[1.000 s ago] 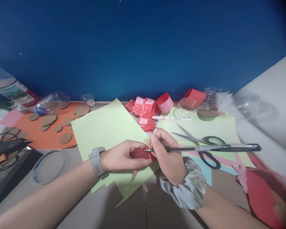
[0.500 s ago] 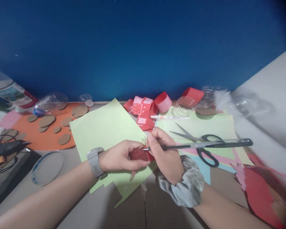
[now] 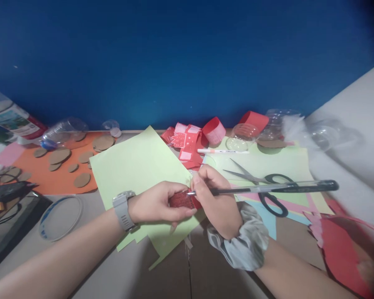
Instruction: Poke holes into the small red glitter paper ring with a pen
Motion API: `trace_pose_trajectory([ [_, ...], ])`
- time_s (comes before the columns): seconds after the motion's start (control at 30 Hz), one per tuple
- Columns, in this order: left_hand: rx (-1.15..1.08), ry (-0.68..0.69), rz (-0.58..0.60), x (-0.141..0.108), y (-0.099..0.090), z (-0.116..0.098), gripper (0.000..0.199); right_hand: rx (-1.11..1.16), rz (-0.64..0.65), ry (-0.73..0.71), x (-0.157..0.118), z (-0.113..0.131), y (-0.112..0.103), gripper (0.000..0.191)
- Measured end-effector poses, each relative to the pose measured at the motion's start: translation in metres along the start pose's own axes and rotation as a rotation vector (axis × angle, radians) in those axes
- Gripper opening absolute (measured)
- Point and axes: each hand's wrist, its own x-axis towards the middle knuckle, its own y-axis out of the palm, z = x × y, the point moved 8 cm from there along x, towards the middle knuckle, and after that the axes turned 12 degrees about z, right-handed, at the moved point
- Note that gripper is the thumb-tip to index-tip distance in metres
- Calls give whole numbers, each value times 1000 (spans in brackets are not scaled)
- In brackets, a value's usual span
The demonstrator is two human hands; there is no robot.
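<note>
My left hand (image 3: 158, 202), with a grey watch on its wrist, is closed round a small dark red patterned piece (image 3: 181, 199) above a light green paper (image 3: 131, 162). My right hand (image 3: 216, 199), wearing a grey scrunchie, grips a black pen (image 3: 268, 187). The pen lies almost level, its tip at the upper right edge of the red piece and its far end pointing right. Behind the pen lie open scissors (image 3: 272, 203) with black handles.
Red paper pieces (image 3: 190, 143), a white marker (image 3: 222, 151) and clear plastic cups (image 3: 241, 137) lie at the back. Cardboard discs (image 3: 60, 156) rest on orange paper (image 3: 43, 178) at left, near a plastic bottle (image 3: 64, 132) and tape ring (image 3: 60, 219). Red paper (image 3: 343, 253) is at right.
The far end of the pen has swung slightly to the right and up. Both hands keep nearly the same place and grip. The surroundings have shifted slightly in view.
</note>
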Motion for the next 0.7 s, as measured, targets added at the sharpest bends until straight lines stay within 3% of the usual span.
trace_pose_trajectory([
  [0.7,-13,5,-6,0,0,0,23,-1,19,4,0,0,1,27],
])
